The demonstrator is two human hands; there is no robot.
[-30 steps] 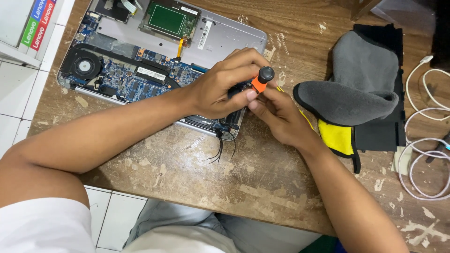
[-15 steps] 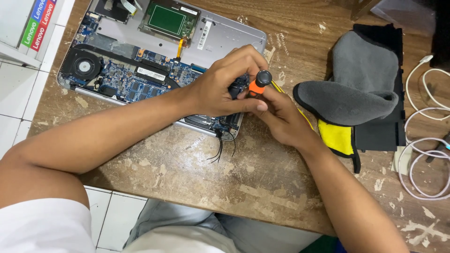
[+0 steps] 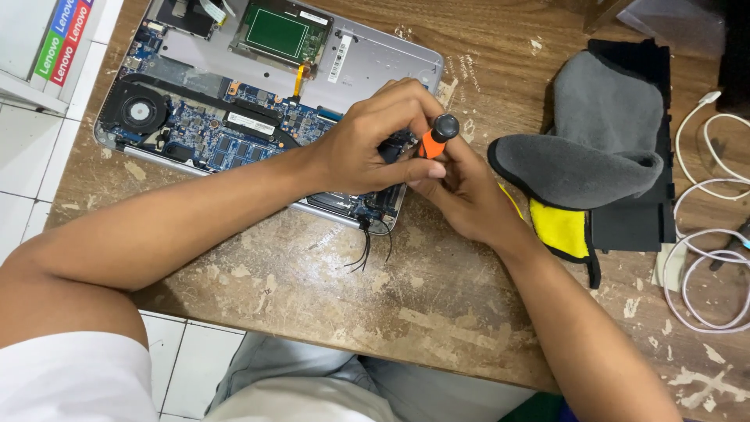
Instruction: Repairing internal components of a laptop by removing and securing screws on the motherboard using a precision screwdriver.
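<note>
Looking down from the head camera, the left hand and the right hand meet over the near right corner of an opened laptop, pressed together around a small screwdriver. Only its black round cap and a short stretch of orange handle show; the shaft and tip are hidden behind the fingers, so the point it touches on the board cannot be made out. The left hand's fingers curl over the handle from above, while the right hand closes on it from below and the side, thumb against the orange part. Both hands are shut on the tool.

The laptop lies bottom-up with its cover off on a worn wooden table, showing a blue circuit board, a round black fan at the left and a green-faced module near the far edge. Its far left corner is cut off by the top of the frame. The corner under the hands is mostly covered by them. Thin black wires trail out from the laptop's near edge onto the table.

To the right of the hands lies a grey cloth, folded over a yellow one and a flat black slab that is mostly covered. White cables loop at the right edge, partly out of frame.
</note>
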